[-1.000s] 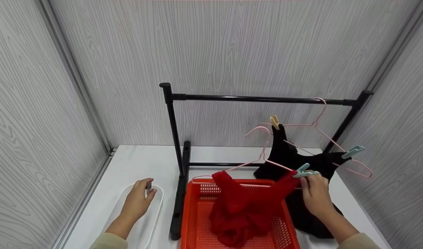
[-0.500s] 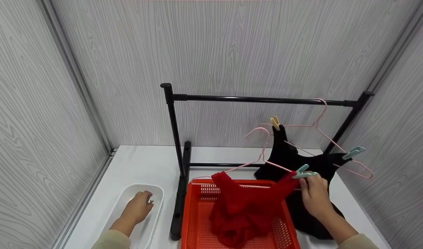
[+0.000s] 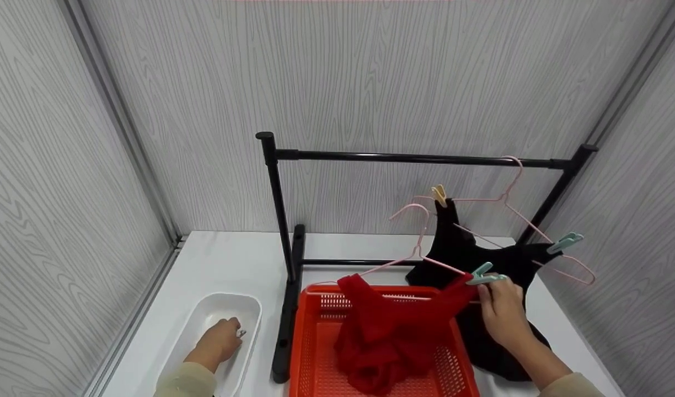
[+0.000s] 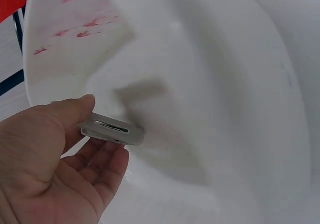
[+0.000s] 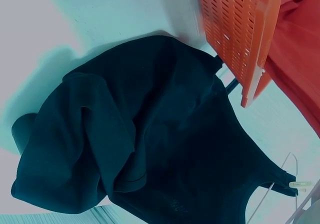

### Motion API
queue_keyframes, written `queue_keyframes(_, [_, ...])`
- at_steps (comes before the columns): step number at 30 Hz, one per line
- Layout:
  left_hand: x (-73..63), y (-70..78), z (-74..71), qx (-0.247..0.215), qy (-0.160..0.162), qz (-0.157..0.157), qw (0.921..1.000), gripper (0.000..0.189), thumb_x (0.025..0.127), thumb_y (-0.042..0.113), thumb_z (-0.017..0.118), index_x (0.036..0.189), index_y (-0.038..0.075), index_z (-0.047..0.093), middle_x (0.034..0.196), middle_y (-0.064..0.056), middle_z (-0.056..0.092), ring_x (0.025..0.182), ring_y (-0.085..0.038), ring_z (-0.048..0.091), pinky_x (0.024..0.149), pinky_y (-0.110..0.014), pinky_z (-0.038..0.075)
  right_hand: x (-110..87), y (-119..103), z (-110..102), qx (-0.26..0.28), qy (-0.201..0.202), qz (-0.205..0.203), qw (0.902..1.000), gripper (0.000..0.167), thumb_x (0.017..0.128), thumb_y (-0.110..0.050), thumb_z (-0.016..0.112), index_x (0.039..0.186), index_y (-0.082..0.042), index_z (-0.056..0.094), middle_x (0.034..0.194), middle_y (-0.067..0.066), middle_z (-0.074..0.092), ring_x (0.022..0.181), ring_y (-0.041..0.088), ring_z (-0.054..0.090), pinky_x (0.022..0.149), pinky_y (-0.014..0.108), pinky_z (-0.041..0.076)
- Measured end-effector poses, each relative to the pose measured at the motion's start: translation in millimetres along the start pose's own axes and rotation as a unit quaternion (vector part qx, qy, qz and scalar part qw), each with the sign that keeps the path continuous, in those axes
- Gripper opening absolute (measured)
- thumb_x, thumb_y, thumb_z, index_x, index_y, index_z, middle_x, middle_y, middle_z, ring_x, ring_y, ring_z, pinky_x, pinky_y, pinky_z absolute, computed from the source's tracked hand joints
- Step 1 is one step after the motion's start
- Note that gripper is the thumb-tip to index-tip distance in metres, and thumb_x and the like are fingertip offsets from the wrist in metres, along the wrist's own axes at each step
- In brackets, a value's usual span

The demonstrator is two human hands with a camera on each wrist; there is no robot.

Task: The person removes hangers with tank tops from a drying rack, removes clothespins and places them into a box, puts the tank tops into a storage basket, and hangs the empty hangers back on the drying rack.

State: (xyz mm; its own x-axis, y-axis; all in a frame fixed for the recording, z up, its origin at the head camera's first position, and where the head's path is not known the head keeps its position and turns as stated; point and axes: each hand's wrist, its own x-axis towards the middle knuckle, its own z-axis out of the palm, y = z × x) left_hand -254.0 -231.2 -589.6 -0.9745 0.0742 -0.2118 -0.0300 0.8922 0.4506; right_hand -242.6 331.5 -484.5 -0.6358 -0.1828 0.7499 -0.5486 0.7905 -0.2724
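Note:
My left hand (image 3: 220,342) is low inside a white tray (image 3: 208,304), with a small grey clothespin (image 4: 112,129) pinched between thumb and fingers. My right hand (image 3: 504,311) grips the right end of a pink hanger (image 3: 395,260), just below a teal clothespin (image 3: 485,275). That clothespin clamps the right strap of a red tank top (image 3: 390,325) to the hanger. The top's left strap lies over the hanger's left arm with no clothespin on it, and its lower part droops into a red basket (image 3: 300,342). The hanger's right tip is hidden by my right hand.
Behind stands a black garment rack (image 3: 381,158). A black top (image 3: 497,259) hangs from it on another pink hanger (image 3: 528,220), with a yellow clothespin (image 3: 439,195) and a teal one on its straps. The rack's left foot (image 3: 282,353) lies between tray and basket.
My left hand has moved down and slightly toward me, deeper into the white tray, with the grey clothespin. My right hand, the hanger and the red top have hardly moved.

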Motion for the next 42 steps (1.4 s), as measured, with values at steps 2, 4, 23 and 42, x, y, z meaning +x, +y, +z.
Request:
queue_keyframes(2, [1.5,-0.4,2.5,0.009,-0.003,0.0,1.0,0.03,0.091,0.005,0.065,0.119,-0.006,0.059,0.1,-0.017,0.062,0.102,-0.042,0.062,0.097,-0.056,0.047,-0.2,0,1,0.002,0.0,0.003,1.0,0.018,0.089,0.01,0.061,0.103,-0.001,0.061,0.099,0.016,0.063,0.095,0.033,0.055,0.08,0.048,0.032])
queue_keyframes(4, [2.5,0.3,4.2,0.013,-0.005,0.003,0.9999,0.03,0.091,0.004,0.065,0.118,-0.006,0.059,0.101,-0.019,0.062,0.103,-0.044,0.062,0.097,-0.057,0.046,-0.5,-1,2,0.003,-0.002,0.005,1.0,0.017,0.089,0.01,0.061,0.102,0.0,0.062,0.098,0.017,0.063,0.096,0.034,0.055,0.081,0.049,0.032])
queue_keyframes(23, [3.7,-5.2,12.2,0.065,0.014,0.037,0.9971,0.037,0.087,0.002,0.07,0.12,-0.008,0.058,0.101,-0.022,0.06,0.102,-0.045,0.061,0.095,-0.057,0.048,-2.2,1,1,0.001,-0.002,-0.001,1.0,0.016,0.088,0.01,0.062,0.1,0.001,0.06,0.099,0.02,0.063,0.095,0.036,0.055,0.081,0.051,0.032])
queue_keyframes(42, [1.3,-4.2,-2.9,0.019,0.093,0.045,0.9945,0.031,0.094,0.007,0.062,0.123,-0.003,0.06,0.112,-0.021,0.061,0.111,-0.044,0.06,0.095,-0.055,0.048,-1.7,-1,1,0.006,-0.003,0.019,0.9998,0.015,0.089,0.01,0.061,0.101,0.001,0.064,0.101,0.018,0.065,0.098,0.035,0.056,0.082,0.049,0.032])
